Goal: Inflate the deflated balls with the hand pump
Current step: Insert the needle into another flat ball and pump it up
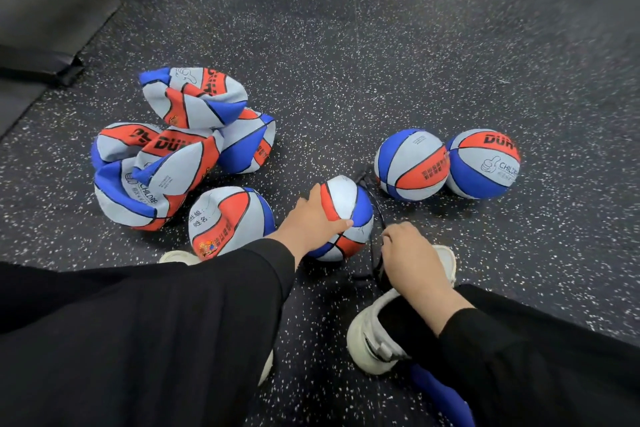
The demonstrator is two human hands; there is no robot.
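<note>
Rubber floor (398, 55): balls can roll.
Left hand (311, 222): fingers spread, holding centre ball (346, 215).
Right hand (412, 253): curled around black hose (375, 218), just right of ball.
Deflated balls (180, 149): left of it.
Risk: needle may slip out.

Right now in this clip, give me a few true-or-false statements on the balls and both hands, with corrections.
1. The left hand rests on a round ball. True.
2. The right hand rests on the same ball. False: it grips a dark object beside it, likely the pump.
3. Two round balls sit side by side on the right. True.
4. The crumpled balls are heaped on the right. False: they lie on the left.
5. The floor is plain white. False: dark with light speckles.
</note>
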